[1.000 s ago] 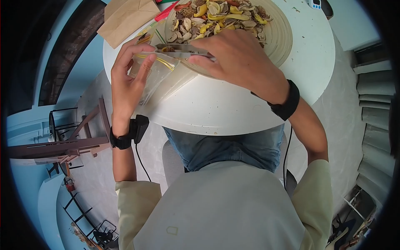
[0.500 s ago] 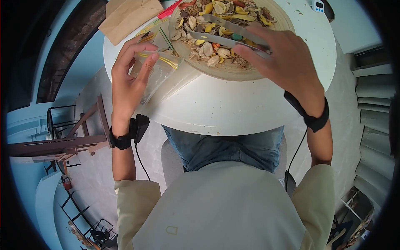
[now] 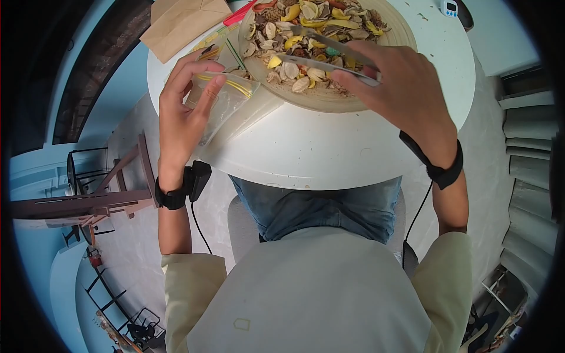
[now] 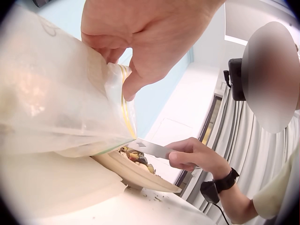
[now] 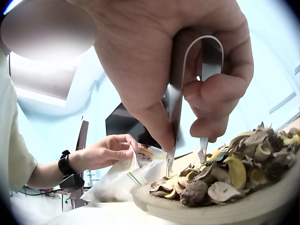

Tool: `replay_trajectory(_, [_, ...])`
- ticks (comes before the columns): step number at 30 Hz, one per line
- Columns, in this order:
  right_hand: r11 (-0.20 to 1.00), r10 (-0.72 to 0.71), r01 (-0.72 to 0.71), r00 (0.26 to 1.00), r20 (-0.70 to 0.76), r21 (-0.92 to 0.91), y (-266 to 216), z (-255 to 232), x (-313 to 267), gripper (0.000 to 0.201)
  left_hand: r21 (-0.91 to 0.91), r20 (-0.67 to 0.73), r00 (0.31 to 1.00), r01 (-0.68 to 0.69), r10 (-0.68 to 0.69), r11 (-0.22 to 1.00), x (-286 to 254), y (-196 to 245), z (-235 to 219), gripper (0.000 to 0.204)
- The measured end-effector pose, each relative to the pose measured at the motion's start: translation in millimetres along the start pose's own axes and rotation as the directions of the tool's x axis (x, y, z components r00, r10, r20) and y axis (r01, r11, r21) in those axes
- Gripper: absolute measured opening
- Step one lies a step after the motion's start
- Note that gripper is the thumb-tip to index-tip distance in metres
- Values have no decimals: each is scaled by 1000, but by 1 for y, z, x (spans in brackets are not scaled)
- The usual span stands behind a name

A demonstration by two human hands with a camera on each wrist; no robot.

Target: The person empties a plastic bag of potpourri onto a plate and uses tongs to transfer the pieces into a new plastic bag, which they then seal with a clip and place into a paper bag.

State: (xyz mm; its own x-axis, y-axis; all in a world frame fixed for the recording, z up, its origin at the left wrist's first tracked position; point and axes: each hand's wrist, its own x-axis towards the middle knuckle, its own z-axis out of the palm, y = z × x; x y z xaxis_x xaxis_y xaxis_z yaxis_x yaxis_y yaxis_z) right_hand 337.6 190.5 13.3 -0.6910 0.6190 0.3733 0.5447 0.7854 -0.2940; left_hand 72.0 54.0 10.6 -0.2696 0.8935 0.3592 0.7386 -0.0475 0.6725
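Observation:
The left hand (image 3: 187,112) pinches the rim of a clear zip bag (image 3: 226,106) whose mouth faces the plate; the left wrist view shows the thumb of that hand (image 4: 150,42) over the yellow zip line of the bag (image 4: 51,93). In the right hand (image 3: 406,88) are metal tongs (image 3: 335,63), held between thumb and fingers. Their tips are apart among dried petals and pods (image 3: 288,69) on a round plate (image 3: 400,35). The right wrist view shows the bent end of the tongs (image 5: 176,93) inside the right hand (image 5: 187,70), with the tips down at the pieces (image 5: 225,180).
A brown paper bag (image 3: 185,26) lies at the table's back left, beside a red object (image 3: 238,13). At the back right is a small white and blue device (image 3: 449,8). Small crumbs dot the white table (image 3: 306,150).
The right hand has moved with the tongs from the bag's mouth to the right, over the plate, and the tongs have spread and lowered to the pieces. The left hand stays almost still.

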Motion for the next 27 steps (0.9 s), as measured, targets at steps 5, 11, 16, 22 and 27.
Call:
replay_trajectory(5, [1000,16,-16,1000,14,-6,8,-3,-8,39,14,19,998,53,-53,999,2,1,0,15])
replay_trajectory(11, [995,-94,96,994,-62,21,10,13,-4,34,4,5,1000,-2,2,1000,1,1,1,14])
replay_trajectory(16, [997,-44,47,998,-48,61,9,11,6,34,15,7,1000,26,-26,1000,1,1,0,14])
replay_trajectory(22, [997,-28,33,997,-73,75,7,6,3,38,13,0,1000,-8,8,1000,1,0,1,14])
replay_trajectory(27, [999,-36,36,999,-17,26,7,-5,-9,39,1,-2,1000,-7,7,1000,0,1,0,14])
